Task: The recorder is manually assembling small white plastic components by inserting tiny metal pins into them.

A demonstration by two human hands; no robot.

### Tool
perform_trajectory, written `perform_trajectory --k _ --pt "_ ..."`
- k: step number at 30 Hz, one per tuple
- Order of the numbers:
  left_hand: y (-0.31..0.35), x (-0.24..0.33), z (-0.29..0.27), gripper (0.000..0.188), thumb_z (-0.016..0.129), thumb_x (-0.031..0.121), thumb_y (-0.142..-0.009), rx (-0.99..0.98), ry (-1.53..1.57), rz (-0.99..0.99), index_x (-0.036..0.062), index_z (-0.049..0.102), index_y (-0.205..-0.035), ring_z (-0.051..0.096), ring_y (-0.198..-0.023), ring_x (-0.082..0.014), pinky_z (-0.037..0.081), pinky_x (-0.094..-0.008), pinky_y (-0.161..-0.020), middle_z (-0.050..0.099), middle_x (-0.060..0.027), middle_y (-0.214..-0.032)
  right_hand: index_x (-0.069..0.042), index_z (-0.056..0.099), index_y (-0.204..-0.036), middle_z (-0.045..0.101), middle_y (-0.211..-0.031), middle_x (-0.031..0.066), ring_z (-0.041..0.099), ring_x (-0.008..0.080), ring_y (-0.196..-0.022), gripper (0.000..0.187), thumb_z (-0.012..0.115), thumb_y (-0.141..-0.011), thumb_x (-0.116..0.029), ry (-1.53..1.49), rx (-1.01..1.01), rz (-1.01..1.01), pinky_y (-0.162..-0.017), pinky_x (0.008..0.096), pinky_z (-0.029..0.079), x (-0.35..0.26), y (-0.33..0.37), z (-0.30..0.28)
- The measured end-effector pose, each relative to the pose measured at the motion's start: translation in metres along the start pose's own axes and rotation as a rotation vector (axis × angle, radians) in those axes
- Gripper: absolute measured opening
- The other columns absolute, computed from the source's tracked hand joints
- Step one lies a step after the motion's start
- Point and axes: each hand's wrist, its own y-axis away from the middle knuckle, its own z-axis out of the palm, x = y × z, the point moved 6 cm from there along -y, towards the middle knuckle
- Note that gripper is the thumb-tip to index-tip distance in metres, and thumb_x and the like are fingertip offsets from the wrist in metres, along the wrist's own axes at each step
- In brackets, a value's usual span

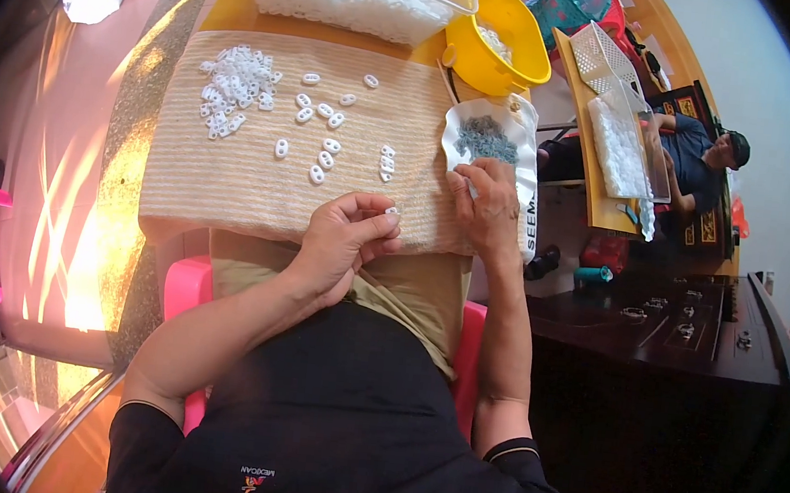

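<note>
My left hand (pixel 355 228) is closed over the near edge of the cloth, pinching a small white plastic piece (pixel 393 211) between thumb and fingertips. My right hand (pixel 488 198) reaches into a white dish (pixel 452 130) holding a heap of small grey parts (pixel 487 139). Its fingers bend down at the near side of the heap, and what they grip, if anything, is hidden. Between the hands and farther off, a short column of white pieces (pixel 387 163) lies on the cloth. Several oval white two-hole pieces (pixel 316 174) are scattered left of it.
A pile of white pieces (pixel 239 84) lies at the far left of the striped cloth (pixel 202 176). Behind stand a clear bin (pixel 359 29) full of white parts and a yellow tub (pixel 475 55). Another person (pixel 698 157) sits at the right beside a tray of white parts (pixel 618 149).
</note>
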Motion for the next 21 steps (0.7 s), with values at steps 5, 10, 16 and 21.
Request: perform_trajectory --k 5,10,16,21 --pt "-0.0004 -0.0004 -0.0004 0.013 0.064 0.003 -0.086 -0.006 0.016 0.007 0.0033 0.059 -0.097 0.063 -0.073 -0.0121 0.057 -0.025 -0.069 0.062 -0.0039 -0.083 -0.005 0.069 -0.084 0.061 -0.087 0.01 0.055 0.0299 -0.087 0.014 0.071 -0.076 -0.015 0.017 0.025 0.017 -0.075 0.039 0.047 -0.0013 0.0045 0.0016" --pt "-0.0004 0.0 -0.0001 0.012 0.064 0.004 -0.086 0.001 0.006 0.009 0.0032 0.059 -0.097 0.063 -0.073 -0.0122 0.057 -0.0252 -0.069 0.062 -0.0041 -0.083 -0.005 0.067 -0.082 0.061 -0.086 0.0097 0.056 0.0297 -0.085 0.01 0.07 -0.074 -0.01 0.016 0.059 0.019 -0.074 0.0383 0.047 -0.0034 0.0078 0.0047" --pt "-0.0008 -0.0007 -0.0009 0.012 0.064 0.004 -0.086 0.005 0.004 0.003 0.0032 0.059 -0.097 0.063 -0.073 -0.0125 0.057 -0.0254 -0.069 0.062 -0.0041 -0.083 -0.004 0.064 -0.081 0.06 -0.085 0.0107 0.055 0.0305 -0.083 0.007 0.067 -0.075 -0.005 -0.01 0.095 0.011 -0.073 0.0384 0.046 -0.0062 0.0094 0.0042" --pt "-0.0006 -0.0003 -0.0011 0.012 0.064 0.004 -0.086 0.007 -0.009 0.007 0.0031 0.059 -0.097 0.063 -0.073 -0.0125 0.057 -0.0253 -0.069 0.062 -0.0039 -0.083 -0.002 0.062 -0.083 0.059 -0.085 0.0119 0.055 0.0317 -0.083 0.007 0.065 -0.076 -0.002 -0.057 0.1 0.016 -0.073 0.0393 0.046 -0.0075 0.0097 0.0036"
